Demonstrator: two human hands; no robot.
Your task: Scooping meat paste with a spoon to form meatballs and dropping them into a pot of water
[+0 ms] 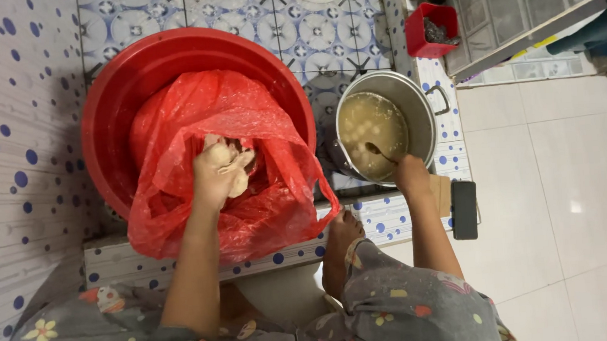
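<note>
**Dough in one hand, ladle in the other**

The left hand (215,175) has its grip curled around a pale, lumpy piece of dough (235,167), fingers pressed into its soft, cream-coloured mass. The dough sits inside the open mouth of a crinkled, translucent red plastic bag (243,118), which fills a wide red basin (133,75) standing on the tiled surface (352,46). The right hand (410,174) has its grip closed on the handle of a ladle (379,151), whose bowl dips into a cloudy, yellowish-brown liquid with pale lumps floating in it. That liquid fills a steel pot (424,109) just beside the basin. A bare foot (340,243) rests on the tiled ledge below the bag, and a small red container (423,41) stands farther off
</note>
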